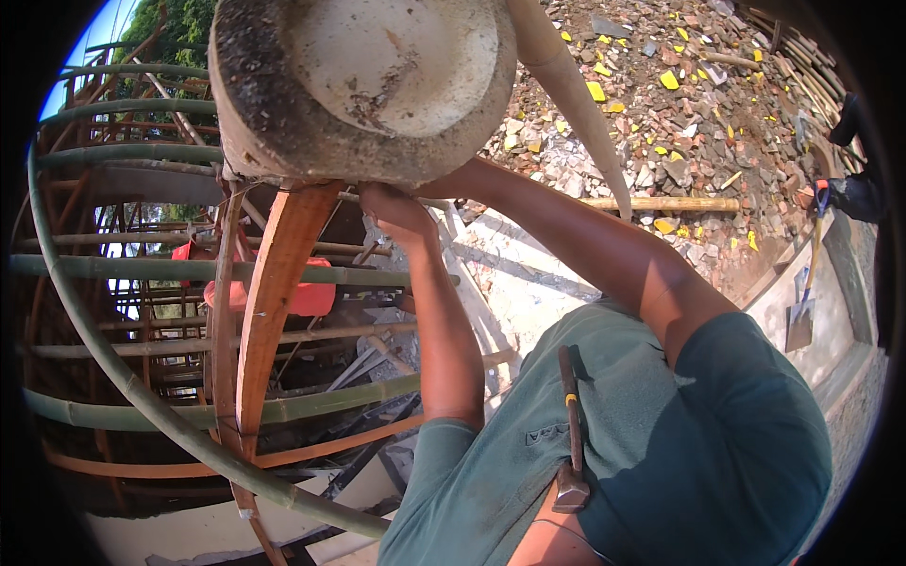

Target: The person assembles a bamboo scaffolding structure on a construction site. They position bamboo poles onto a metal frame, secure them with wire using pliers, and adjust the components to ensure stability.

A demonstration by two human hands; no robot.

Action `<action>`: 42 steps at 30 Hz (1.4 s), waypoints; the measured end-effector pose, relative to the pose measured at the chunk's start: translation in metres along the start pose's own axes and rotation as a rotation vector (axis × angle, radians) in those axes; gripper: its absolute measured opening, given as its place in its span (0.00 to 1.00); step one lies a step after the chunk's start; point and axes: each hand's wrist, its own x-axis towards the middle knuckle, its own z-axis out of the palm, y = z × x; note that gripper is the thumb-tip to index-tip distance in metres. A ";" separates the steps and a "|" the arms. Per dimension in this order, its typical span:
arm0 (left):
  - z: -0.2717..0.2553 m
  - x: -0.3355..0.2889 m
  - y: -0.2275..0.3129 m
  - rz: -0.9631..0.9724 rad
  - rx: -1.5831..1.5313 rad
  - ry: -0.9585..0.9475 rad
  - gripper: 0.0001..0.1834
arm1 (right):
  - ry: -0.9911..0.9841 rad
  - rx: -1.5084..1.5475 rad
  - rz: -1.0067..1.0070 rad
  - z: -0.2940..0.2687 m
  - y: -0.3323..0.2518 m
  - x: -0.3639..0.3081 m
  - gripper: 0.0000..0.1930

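The thick bamboo pole end (363,85) looms overhead, resting on a curved wooden rib (274,292). The left hand (396,212) presses closed beneath its rim; the right hand is hidden behind it. The pole looks heavy, stiff and rough-barked, best gripped under its rim.

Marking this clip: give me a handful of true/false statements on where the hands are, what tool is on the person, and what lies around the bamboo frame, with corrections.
1. Both hands reach up to the underside of the thick bamboo pole end. True: the left hand is there; the right hand is mostly hidden beneath the pole.
2. A hammer hangs at the person's waist. True.
3. The right hand grips the hammer. False: neither hand touches it.
4. The ground at upper right is smooth concrete. False: it is broken rubble with yellow bits.
5. A red container sits behind the curved wooden rib. True.
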 end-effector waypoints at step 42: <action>-0.015 0.120 -0.132 0.785 0.769 -0.465 0.17 | 0.057 -0.351 0.266 0.006 -0.042 0.008 0.19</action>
